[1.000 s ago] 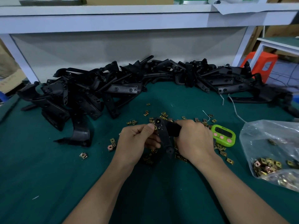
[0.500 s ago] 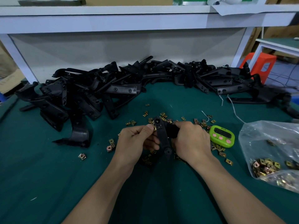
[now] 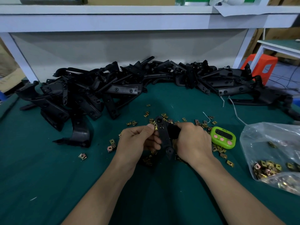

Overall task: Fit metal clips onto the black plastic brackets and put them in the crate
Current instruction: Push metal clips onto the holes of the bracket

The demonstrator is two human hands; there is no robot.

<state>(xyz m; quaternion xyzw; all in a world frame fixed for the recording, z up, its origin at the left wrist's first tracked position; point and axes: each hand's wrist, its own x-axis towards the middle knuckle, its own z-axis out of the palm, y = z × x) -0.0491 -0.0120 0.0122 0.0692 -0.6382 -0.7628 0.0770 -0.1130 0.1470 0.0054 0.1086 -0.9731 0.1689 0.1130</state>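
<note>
My right hand [image 3: 190, 142] grips a black plastic bracket [image 3: 164, 135] and holds it upright over the green mat. My left hand [image 3: 138, 140] pinches a small brass-coloured metal clip [image 3: 155, 127] against the bracket's left edge near its top hole. Several loose clips [image 3: 164, 115] lie scattered on the mat around and under both hands. A long heap of black brackets [image 3: 113, 90] runs across the back of the table. No crate is in view.
A clear plastic bag of clips [image 3: 272, 153] lies at the right. A green digital timer [image 3: 223, 138] sits just right of my right hand. One bracket [image 3: 79, 135] stands alone at the left. A white shelf frame [image 3: 146, 21] backs the table; an orange stool [image 3: 261, 65] stands beyond.
Both hands stay in nearly the same place with the bracket. My left thumb has shifted slightly, keeping the clip at the bracket's edge.
</note>
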